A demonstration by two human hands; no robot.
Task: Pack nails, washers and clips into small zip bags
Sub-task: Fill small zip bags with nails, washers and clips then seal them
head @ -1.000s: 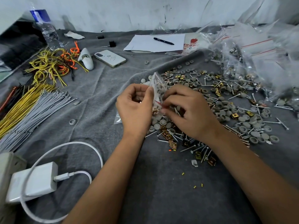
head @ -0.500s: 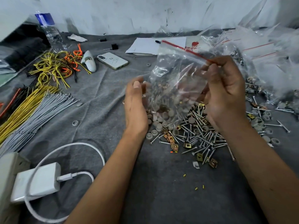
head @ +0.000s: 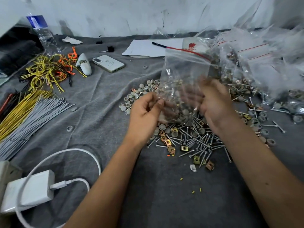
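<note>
Head view: holding zip bag (head: 184, 76) upright above nail pile (head: 197, 142), left hand (head: 144, 112) pinching its lower edge, right hand (head: 215, 102) blurred, finger state unclear.

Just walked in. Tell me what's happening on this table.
A person is packing hardware into a small zip bag with a red seal strip. The left hand pinches the bag's lower edge; the right hand is blurred behind it, so its grip is unclear. The bag already holds some washers and nails at the bottom. Loose nails, grey washers and brass clips lie piled on the grey cloth beneath.
</note>
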